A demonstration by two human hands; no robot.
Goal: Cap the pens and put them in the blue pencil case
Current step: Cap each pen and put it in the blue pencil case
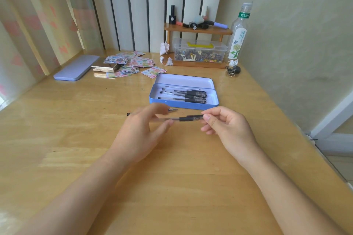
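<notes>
The blue pencil case (209, 105) lies open on the wooden desk, with three capped black pens (186, 94) side by side inside it. In front of the case, a clear pen with a black grip and cap (188, 118) is held level between both hands. My right hand (227, 125) pinches its capped end. My left hand (141, 129) has its thumb and fingers loosely around the barrel end. Another pen (172, 110) lies on the desk behind my left hand, uncapped tip to the right, mostly hidden.
A closed lilac tin (76, 70) lies at the far left beside scattered patterned cards (131, 63). At the back stand a wooden shelf (196, 28) with small bottles, a clear box of clips (199, 51), crumpled paper and a plastic bottle (237, 34).
</notes>
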